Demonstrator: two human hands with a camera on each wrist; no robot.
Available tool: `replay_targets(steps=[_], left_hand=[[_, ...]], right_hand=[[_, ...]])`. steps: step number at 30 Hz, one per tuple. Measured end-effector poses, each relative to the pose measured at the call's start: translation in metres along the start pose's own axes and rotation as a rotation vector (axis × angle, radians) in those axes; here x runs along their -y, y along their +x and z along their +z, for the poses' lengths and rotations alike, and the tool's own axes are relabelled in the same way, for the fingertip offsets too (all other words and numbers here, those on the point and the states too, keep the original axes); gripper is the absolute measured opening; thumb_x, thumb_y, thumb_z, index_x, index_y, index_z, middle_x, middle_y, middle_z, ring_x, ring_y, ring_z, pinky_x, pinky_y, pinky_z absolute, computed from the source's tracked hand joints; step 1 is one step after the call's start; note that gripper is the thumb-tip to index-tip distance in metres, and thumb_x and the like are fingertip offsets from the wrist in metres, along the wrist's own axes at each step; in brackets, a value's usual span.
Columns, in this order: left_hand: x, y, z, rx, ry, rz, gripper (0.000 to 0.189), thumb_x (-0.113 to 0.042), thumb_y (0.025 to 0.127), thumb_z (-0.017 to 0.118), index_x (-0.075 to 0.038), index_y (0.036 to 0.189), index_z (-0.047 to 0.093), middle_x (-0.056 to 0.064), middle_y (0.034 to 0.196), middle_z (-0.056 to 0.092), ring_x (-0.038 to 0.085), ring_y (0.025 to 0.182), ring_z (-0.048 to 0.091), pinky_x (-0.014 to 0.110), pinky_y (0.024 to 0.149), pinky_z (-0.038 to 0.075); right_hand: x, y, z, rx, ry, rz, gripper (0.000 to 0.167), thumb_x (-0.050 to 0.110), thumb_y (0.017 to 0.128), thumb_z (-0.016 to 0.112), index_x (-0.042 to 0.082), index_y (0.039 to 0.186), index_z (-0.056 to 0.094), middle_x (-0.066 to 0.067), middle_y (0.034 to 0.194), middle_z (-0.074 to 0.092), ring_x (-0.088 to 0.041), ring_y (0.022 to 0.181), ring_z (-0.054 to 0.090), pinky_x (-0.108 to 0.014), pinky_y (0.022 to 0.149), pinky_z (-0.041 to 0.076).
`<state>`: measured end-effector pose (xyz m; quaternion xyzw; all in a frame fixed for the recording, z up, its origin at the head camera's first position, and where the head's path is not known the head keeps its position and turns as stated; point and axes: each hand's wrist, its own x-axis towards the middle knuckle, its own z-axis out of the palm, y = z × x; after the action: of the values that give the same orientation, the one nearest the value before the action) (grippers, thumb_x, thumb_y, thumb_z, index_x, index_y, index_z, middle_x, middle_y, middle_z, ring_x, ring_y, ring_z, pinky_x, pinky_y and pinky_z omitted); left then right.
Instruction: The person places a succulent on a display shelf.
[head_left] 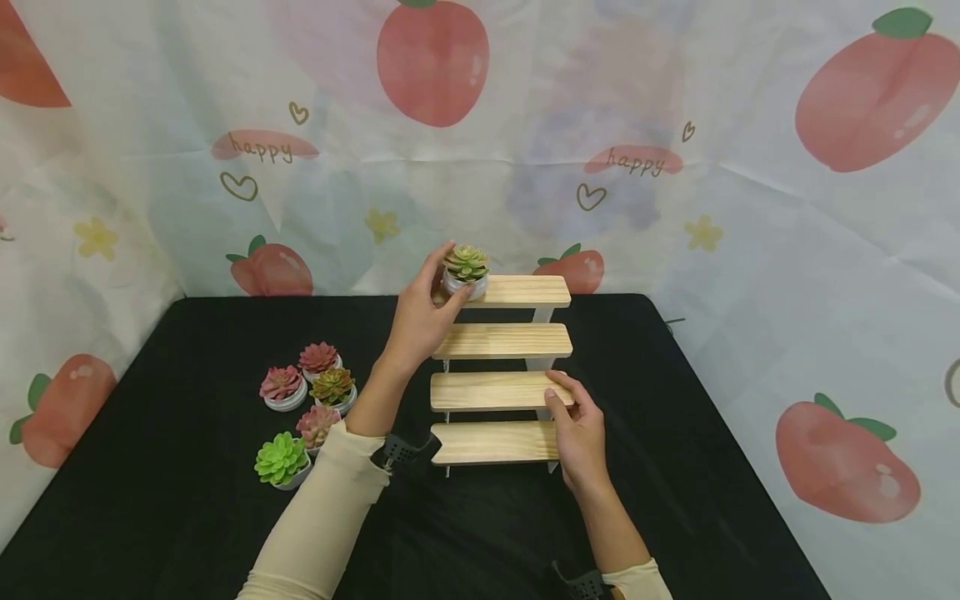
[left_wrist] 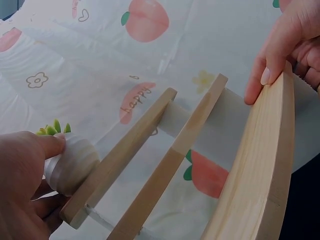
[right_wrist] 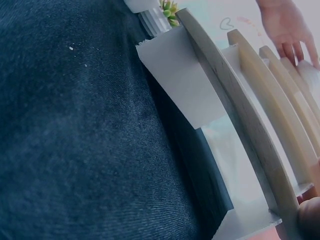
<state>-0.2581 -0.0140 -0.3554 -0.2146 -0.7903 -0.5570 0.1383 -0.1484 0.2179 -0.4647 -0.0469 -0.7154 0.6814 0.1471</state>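
A green succulent in a small white pot is at the left end of the top step of a wooden tiered stand. My left hand grips this pot between thumb and fingers; in the left wrist view the white pot sits right at the edge of the top board. At the stand's right side, my right hand holds the end of the second board from the bottom, fingers over its top. White side supports show under the boards in the right wrist view.
Left of the stand, several potted succulents cluster on the black tablecloth: a bright green one, pink and red ones, and an orange-green one. A fruit-printed curtain hangs behind the table.
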Motion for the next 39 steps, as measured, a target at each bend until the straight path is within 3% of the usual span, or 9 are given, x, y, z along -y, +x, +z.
replay_targets(steps=[5, 11, 17, 23, 28, 35, 39], left_hand=[[0.0, 0.0, 0.0, -0.012, -0.006, 0.013, 0.071, -0.025, 0.103, 0.068, -0.022, 0.164, 0.031, 0.016, 0.153, 0.049, 0.03, 0.136, 0.051, 0.046, 0.096, 0.052], [0.002, -0.002, -0.002, -0.042, -0.025, 0.016, 0.072, -0.025, 0.103, 0.069, -0.024, 0.164, 0.031, 0.012, 0.157, 0.043, 0.029, 0.138, 0.049, 0.045, 0.099, 0.052], [0.004, -0.006, -0.005, -0.087, -0.033, 0.045, 0.073, -0.023, 0.103, 0.069, -0.016, 0.164, 0.03, 0.015, 0.151, 0.047, 0.028, 0.136, 0.05, 0.036, 0.109, 0.043], [0.006, -0.018, -0.01, -0.123, -0.041, 0.068, 0.068, -0.02, 0.103, 0.069, -0.014, 0.161, 0.035, 0.014, 0.15, 0.05, 0.031, 0.134, 0.052, 0.039, 0.111, 0.041], [0.006, -0.03, -0.015, -0.125, -0.035, 0.047, 0.067, -0.02, 0.103, 0.069, -0.014, 0.16, 0.035, 0.014, 0.15, 0.05, 0.029, 0.134, 0.052, 0.039, 0.111, 0.04], [0.009, -0.041, -0.024, -0.123, -0.011, 0.035, 0.064, -0.022, 0.103, 0.068, -0.014, 0.159, 0.037, 0.015, 0.146, 0.053, 0.026, 0.13, 0.055, 0.04, 0.11, 0.042], [0.012, -0.048, -0.03, -0.114, 0.021, 0.031, 0.062, -0.021, 0.103, 0.069, -0.014, 0.157, 0.04, 0.012, 0.143, 0.056, 0.025, 0.128, 0.057, 0.04, 0.108, 0.044]], right_hand=[[0.001, 0.001, 0.0, 0.002, 0.003, 0.001, 0.034, 0.008, 0.107, 0.058, 0.003, 0.14, 0.062, -0.013, 0.154, 0.046, -0.018, 0.138, 0.044, -0.04, 0.115, 0.035], [0.002, 0.002, 0.0, 0.009, -0.003, -0.005, 0.033, 0.007, 0.106, 0.058, 0.002, 0.139, 0.062, -0.016, 0.154, 0.045, -0.022, 0.139, 0.044, -0.035, 0.113, 0.036], [0.002, 0.001, 0.001, 0.005, -0.006, 0.004, 0.034, 0.007, 0.106, 0.058, 0.003, 0.139, 0.062, -0.011, 0.152, 0.048, -0.02, 0.139, 0.044, -0.037, 0.114, 0.036], [0.001, -0.001, 0.003, 0.005, 0.002, 0.017, 0.034, 0.008, 0.106, 0.059, 0.004, 0.139, 0.063, -0.008, 0.15, 0.049, -0.016, 0.138, 0.045, -0.035, 0.113, 0.036], [0.0, -0.002, 0.003, 0.006, 0.012, 0.02, 0.033, 0.008, 0.106, 0.059, 0.005, 0.138, 0.063, -0.008, 0.148, 0.051, -0.017, 0.136, 0.046, -0.03, 0.11, 0.038], [-0.001, -0.002, 0.001, 0.009, 0.019, 0.009, 0.034, 0.008, 0.106, 0.058, 0.004, 0.14, 0.061, -0.006, 0.151, 0.048, -0.016, 0.139, 0.042, -0.036, 0.111, 0.036], [-0.001, -0.002, 0.0, 0.006, 0.022, 0.009, 0.035, 0.008, 0.106, 0.058, 0.003, 0.141, 0.061, -0.008, 0.151, 0.048, -0.017, 0.137, 0.044, -0.03, 0.108, 0.038]])
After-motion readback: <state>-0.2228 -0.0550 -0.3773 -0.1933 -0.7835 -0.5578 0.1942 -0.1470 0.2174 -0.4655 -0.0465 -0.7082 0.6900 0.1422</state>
